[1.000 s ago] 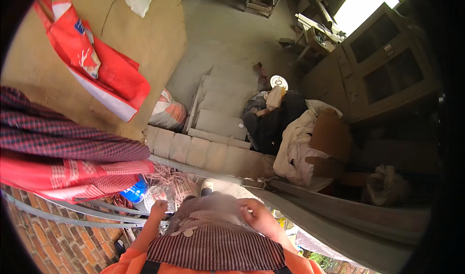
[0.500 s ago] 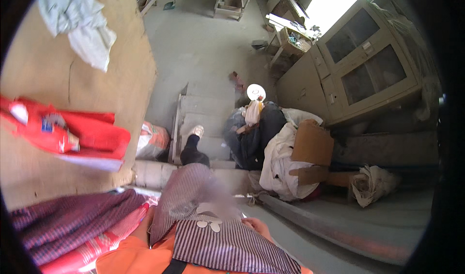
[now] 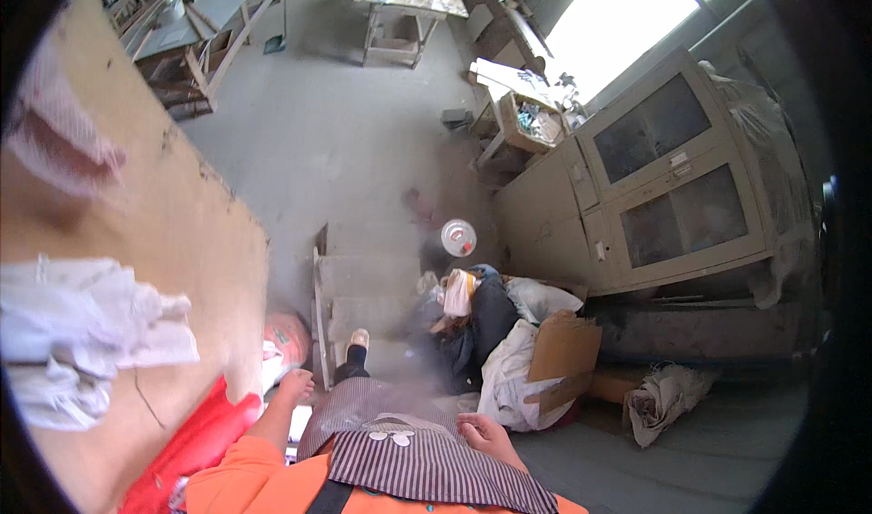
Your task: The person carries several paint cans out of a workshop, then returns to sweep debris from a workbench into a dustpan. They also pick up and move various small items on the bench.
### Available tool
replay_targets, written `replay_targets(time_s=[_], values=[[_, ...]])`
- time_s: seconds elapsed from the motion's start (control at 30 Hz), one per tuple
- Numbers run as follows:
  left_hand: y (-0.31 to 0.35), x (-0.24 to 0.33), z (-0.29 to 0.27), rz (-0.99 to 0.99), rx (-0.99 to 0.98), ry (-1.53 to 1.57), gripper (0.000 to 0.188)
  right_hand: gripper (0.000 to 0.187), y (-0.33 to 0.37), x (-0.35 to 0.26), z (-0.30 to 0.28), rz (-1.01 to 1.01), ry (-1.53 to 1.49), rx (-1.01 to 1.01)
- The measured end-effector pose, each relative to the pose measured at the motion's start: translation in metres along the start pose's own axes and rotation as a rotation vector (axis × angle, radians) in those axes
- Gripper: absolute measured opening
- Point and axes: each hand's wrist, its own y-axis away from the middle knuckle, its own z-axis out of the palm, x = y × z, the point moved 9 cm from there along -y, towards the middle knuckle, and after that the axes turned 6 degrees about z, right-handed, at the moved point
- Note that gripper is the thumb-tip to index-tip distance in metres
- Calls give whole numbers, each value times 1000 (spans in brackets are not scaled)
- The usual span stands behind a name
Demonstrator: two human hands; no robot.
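Note:
My left hand [image 3: 296,386] hangs low beside the wooden panel at the left, loosely bent, with nothing visible in it. My right hand [image 3: 483,434] is at the right side of my striped apron [image 3: 427,464], its fingers slightly apart and nothing seen in them. One foot in a light shoe [image 3: 360,338] is on the steps [image 3: 371,282] ahead of me. A red cloth item [image 3: 195,441] is against the panel close to my left forearm. Part of the lower middle is hazy.
Along the left runs the wooden panel [image 3: 182,232] with white cloths [image 3: 91,319] on it. Right of the steps lie dark cloth bundles [image 3: 490,319] and cardboard [image 3: 563,346]. A cabinet [image 3: 672,169] stands beyond. Tables [image 3: 409,1] are farther back.
The view has moved forward, so the cabinet and panel cloths sit differently. My left hand now shows at the panel's foot; my right hand is more fully visible beside the apron.

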Motion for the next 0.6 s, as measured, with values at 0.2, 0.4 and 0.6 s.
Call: replay_targets(time_s=[0.2, 0.4, 0.6], values=[[-38, 65, -33, -42, 74, -53, 23, 35, -17, -41, -16, 102, 162, 38], [-58, 116, -27, 27, 81, -241, 19, 37, -60, -72, -38, 75, 193, 35], [-108, 105, -45, 189, 325, -85, 21, 37, -134, -119, -67, -19, 229, -13]])
